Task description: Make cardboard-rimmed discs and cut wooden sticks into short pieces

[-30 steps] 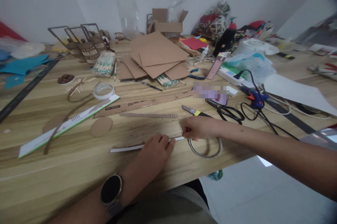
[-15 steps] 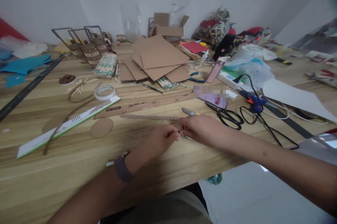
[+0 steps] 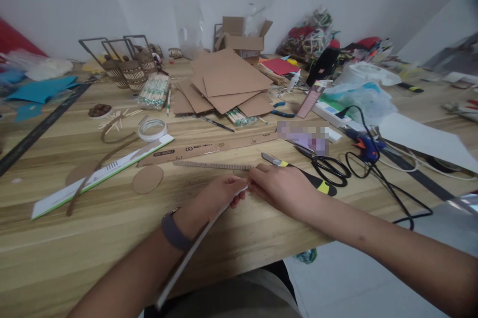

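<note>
My left hand [image 3: 227,192] is closed round a long narrow strip [image 3: 190,253], pale along its visible face. The strip slants down beside my left forearm, past the table's front edge. My right hand [image 3: 274,186] meets it fingertip to fingertip, its fingers pinched at the strip's upper end; the exact grip is hidden. Just beyond both hands lies a thin corrugated cardboard strip [image 3: 212,165]. A utility knife [image 3: 272,160] with a black and yellow handle lies partly under my right hand.
Black scissors [image 3: 330,169] and a blue glue gun [image 3: 366,149] with its cord lie to the right. On the left are a cardboard disc [image 3: 148,179], a tape roll [image 3: 152,129] and a white green-edged strip [image 3: 104,176]. Stacked cardboard sheets [image 3: 233,76] stand behind.
The pale strip now shows clearly along my left forearm. My hands have shifted slightly left, uncovering more of the knife's handle. The view has turned a little.
</note>
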Demonstrator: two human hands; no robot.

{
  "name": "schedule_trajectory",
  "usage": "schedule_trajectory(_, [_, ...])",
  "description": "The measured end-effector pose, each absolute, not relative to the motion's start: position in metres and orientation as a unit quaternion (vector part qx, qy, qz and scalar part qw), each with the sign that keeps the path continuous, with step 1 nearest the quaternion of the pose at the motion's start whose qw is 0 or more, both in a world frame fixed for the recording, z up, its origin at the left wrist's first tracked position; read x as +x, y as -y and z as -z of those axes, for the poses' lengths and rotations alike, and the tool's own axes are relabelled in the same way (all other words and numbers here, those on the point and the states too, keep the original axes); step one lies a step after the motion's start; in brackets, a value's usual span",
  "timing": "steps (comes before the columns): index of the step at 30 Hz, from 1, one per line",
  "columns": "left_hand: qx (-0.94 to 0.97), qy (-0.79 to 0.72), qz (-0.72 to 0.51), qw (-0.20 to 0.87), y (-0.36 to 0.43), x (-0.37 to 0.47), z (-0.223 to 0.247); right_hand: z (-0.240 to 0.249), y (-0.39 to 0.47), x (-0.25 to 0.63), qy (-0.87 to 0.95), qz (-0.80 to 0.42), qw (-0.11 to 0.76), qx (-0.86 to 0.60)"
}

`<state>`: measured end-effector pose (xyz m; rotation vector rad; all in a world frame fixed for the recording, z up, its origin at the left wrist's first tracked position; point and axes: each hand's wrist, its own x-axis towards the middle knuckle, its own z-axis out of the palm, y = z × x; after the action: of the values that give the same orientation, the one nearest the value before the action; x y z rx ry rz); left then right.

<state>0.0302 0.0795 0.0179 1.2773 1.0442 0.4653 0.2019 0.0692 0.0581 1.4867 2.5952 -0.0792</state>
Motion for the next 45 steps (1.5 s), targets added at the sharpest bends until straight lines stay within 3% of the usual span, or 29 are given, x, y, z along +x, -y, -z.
schedule_trajectory(16, [0.489,-0.485,-0.232,0.687,-0.080,0.028,0.001,-0.040,-0.055,0.205,-0.871,0.010,-0.026,0.491])
schedule_trajectory(29, [0.705,-0.473,-0.152,0.506,-0.063,0.022,-0.015,-0.043,-0.065,0.210,-0.836,0.065,-0.054,0.542])
schedule_trajectory(38, [0.698,-0.499,-0.189,0.478,-0.057,0.030,-0.003,-0.037,-0.052,0.206,-0.866,-0.001,-0.076,0.494])
schedule_trajectory(45, [0.692,-0.521,-0.192,0.462,-0.054,0.032,-0.006,-0.025,-0.043,0.203,-0.873,0.014,-0.092,0.479])
